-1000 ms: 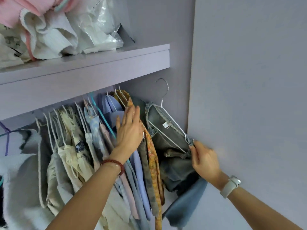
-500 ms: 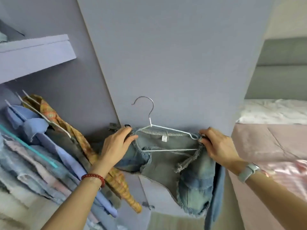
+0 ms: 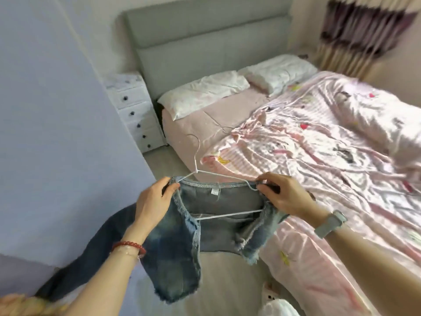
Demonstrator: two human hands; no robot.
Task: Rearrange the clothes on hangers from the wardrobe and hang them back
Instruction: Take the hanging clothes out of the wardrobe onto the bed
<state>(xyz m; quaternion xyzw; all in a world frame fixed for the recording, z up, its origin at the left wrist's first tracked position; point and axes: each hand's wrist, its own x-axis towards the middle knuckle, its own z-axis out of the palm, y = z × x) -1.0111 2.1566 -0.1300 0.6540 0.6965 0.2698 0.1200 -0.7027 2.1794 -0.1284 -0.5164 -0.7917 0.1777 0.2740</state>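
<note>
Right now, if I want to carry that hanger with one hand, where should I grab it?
Probably the bare neck just under the hook of the white wire hanger, reaching in from above. The shoulders are covered by the denim top and both hands.

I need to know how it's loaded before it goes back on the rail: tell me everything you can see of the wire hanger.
The wire hanger is thin, white and looks like coated metal, with a curved hook rising at its left-centre over the bed's edge. It is held roughly level in the air. A frayed denim garment hangs on it, its neckline along the shoulders, the lower bar showing through the opening. The left hand pinches the left shoulder end through the denim; the right hand grips the right end. It touches nothing else.
</note>
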